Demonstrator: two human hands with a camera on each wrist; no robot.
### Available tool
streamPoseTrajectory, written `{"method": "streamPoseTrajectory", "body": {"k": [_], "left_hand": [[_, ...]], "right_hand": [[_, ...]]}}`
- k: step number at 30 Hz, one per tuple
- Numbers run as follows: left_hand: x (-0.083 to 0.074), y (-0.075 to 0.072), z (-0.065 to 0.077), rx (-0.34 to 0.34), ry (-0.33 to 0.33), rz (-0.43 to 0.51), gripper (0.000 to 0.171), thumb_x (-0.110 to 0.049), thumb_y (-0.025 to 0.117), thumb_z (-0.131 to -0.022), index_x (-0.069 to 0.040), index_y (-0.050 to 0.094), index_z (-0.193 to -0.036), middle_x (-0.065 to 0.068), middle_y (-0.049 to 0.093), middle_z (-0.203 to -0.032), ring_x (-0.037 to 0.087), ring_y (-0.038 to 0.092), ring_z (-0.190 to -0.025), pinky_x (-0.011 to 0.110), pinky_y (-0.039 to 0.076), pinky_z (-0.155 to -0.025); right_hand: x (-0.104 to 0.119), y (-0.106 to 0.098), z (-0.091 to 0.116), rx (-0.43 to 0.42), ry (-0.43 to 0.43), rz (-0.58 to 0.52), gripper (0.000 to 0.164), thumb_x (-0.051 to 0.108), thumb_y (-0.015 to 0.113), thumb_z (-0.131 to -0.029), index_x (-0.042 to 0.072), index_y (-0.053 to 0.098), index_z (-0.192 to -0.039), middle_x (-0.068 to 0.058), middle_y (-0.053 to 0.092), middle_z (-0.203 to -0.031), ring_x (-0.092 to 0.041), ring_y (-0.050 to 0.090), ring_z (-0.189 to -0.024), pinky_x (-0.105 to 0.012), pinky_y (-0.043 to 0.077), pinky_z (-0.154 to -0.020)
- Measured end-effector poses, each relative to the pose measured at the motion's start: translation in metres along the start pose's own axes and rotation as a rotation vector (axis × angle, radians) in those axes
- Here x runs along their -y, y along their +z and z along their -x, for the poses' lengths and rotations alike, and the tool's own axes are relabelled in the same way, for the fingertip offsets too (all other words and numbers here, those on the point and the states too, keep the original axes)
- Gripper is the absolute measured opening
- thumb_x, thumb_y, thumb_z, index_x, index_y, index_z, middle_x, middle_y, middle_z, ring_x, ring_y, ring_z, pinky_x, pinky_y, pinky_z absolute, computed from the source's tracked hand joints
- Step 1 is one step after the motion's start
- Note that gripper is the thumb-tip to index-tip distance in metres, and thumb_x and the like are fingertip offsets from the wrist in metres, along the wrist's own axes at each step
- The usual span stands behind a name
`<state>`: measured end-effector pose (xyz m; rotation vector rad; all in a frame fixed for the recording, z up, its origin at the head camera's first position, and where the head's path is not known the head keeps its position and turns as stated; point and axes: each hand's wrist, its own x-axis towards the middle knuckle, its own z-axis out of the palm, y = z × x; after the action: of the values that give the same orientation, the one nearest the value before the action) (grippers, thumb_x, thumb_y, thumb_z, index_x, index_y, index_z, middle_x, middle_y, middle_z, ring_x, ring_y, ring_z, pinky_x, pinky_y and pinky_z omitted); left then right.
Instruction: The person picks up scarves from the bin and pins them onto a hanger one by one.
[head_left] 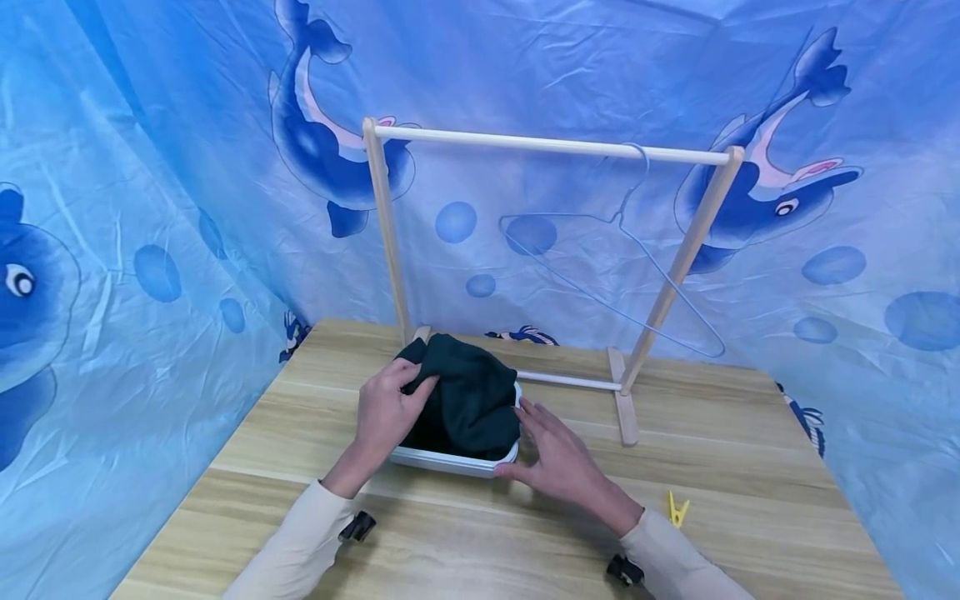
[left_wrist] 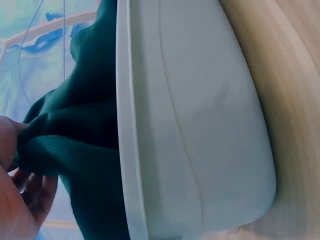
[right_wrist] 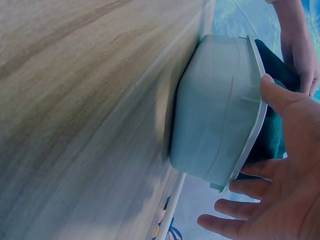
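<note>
A dark green cloth (head_left: 472, 392) lies bunched in a white plastic basin (head_left: 446, 462), rising above its rim. My left hand (head_left: 385, 410) pinches a fold of this cloth between thumb and fingers at the basin's left side. In the left wrist view the pinched cloth (left_wrist: 90, 125) stands up over the rim. At the basin's right corner, my right hand (head_left: 561, 460) has its thumb and some fingertips against the rim. The right wrist view shows those fingers spread and fairly straight. The cloth's full shape is hidden by its folds.
Behind the basin stands a wooden rack (head_left: 525, 143), with a thin light-blue wire hanger (head_left: 621, 218) on its top bar. A yellow clothespin (head_left: 677, 508) lies on the wooden table (head_left: 750, 467) at right. A blue dolphin-print curtain (head_left: 480, 67) surrounds the table.
</note>
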<state>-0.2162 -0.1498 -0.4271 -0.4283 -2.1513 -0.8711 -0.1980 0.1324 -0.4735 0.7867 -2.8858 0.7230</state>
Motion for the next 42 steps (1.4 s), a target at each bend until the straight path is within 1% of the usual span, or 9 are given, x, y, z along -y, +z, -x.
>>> {"method": "streamPoseTrajectory", "body": {"k": [6, 12, 20, 28, 30, 35, 37, 40, 42], "left_hand": [[-0.001, -0.001, -0.005, -0.069, 0.065, 0.065, 0.019, -0.008, 0.085, -0.083, -0.003, 0.082, -0.101, 0.006, 0.068, -0.083, 0.015, 0.057, -0.061, 0.029, 0.048, -0.056], [-0.001, -0.004, -0.01, -0.105, 0.102, 0.104, 0.023, -0.005, 0.084, -0.083, -0.003, 0.081, -0.105, 0.006, 0.067, -0.084, 0.012, 0.052, -0.058, 0.02, 0.041, -0.053], [-0.009, -0.011, -0.02, -0.151, 0.084, 0.184, 0.016, -0.004, 0.08, -0.086, -0.003, 0.081, -0.102, 0.007, 0.068, -0.084, 0.011, 0.049, -0.052, 0.02, 0.036, -0.049], [-0.019, -0.018, -0.035, -0.189, 0.074, 0.201, 0.011, -0.009, 0.079, -0.089, -0.005, 0.082, -0.099, 0.007, 0.07, -0.085, 0.012, 0.05, -0.053, 0.022, 0.034, -0.048], [-0.021, -0.019, -0.039, -0.197, 0.074, 0.208, 0.008, -0.01, 0.078, -0.089, -0.005, 0.081, -0.093, 0.007, 0.07, -0.085, 0.013, 0.051, -0.055, 0.022, 0.035, -0.05], [-0.027, -0.021, -0.051, -0.244, 0.086, 0.24, 0.008, -0.006, 0.078, -0.088, -0.002, 0.077, -0.081, 0.012, 0.069, -0.084, 0.018, 0.053, -0.059, 0.022, 0.038, -0.055], [-0.028, -0.024, -0.054, -0.261, 0.09, 0.248, 0.008, -0.005, 0.079, -0.087, -0.001, 0.077, -0.08, 0.013, 0.069, -0.084, 0.019, 0.054, -0.06, 0.021, 0.039, -0.055], [-0.03, -0.029, -0.06, -0.275, 0.089, 0.245, 0.009, -0.006, 0.079, -0.087, 0.0, 0.077, -0.081, 0.014, 0.069, -0.084, 0.021, 0.057, -0.062, 0.022, 0.041, -0.057], [-0.031, -0.032, -0.063, -0.276, 0.085, 0.248, 0.008, -0.006, 0.078, -0.088, 0.001, 0.078, -0.083, 0.015, 0.07, -0.084, 0.023, 0.059, -0.065, 0.021, 0.042, -0.059]], "right_hand": [[-0.002, 0.001, -0.001, -0.009, -0.005, -0.002, 0.104, 0.077, 0.066, -0.081, 0.005, 0.046, -0.153, -0.01, 0.035, -0.164, -0.038, 0.035, -0.149, -0.054, 0.039, -0.113], [-0.002, 0.001, -0.001, -0.013, 0.002, -0.014, 0.104, 0.078, 0.066, -0.08, 0.009, 0.045, -0.155, -0.008, 0.036, -0.164, -0.037, 0.034, -0.149, -0.056, 0.038, -0.113], [-0.002, 0.002, -0.001, -0.023, -0.001, -0.002, 0.104, 0.078, 0.067, -0.079, 0.01, 0.045, -0.155, -0.009, 0.036, -0.163, -0.038, 0.035, -0.149, -0.055, 0.037, -0.114], [-0.003, 0.002, -0.001, -0.017, -0.004, 0.007, 0.106, 0.08, 0.065, -0.079, 0.012, 0.042, -0.156, -0.009, 0.036, -0.164, -0.037, 0.035, -0.149, -0.054, 0.036, -0.115], [-0.002, 0.0, -0.001, -0.016, -0.004, 0.003, 0.106, 0.079, 0.066, -0.079, 0.011, 0.042, -0.156, -0.009, 0.036, -0.164, -0.037, 0.034, -0.149, -0.054, 0.036, -0.115], [-0.001, -0.006, 0.002, -0.026, -0.019, -0.005, 0.105, 0.076, 0.07, -0.079, 0.01, 0.043, -0.156, -0.01, 0.036, -0.163, -0.038, 0.036, -0.148, -0.057, 0.038, -0.112], [0.001, -0.011, 0.005, -0.038, -0.025, 0.004, 0.103, 0.074, 0.071, -0.079, 0.012, 0.043, -0.156, -0.01, 0.037, -0.163, -0.037, 0.037, -0.148, -0.058, 0.041, -0.11], [0.003, -0.023, 0.008, -0.083, -0.049, 0.02, 0.096, 0.07, 0.072, -0.082, 0.014, 0.044, -0.156, -0.01, 0.04, -0.161, -0.035, 0.04, -0.146, -0.058, 0.043, -0.107], [0.004, -0.034, 0.01, -0.129, -0.089, 0.04, 0.089, 0.065, 0.071, -0.086, 0.014, 0.046, -0.155, -0.01, 0.042, -0.16, -0.035, 0.044, -0.143, -0.057, 0.045, -0.106]]}}
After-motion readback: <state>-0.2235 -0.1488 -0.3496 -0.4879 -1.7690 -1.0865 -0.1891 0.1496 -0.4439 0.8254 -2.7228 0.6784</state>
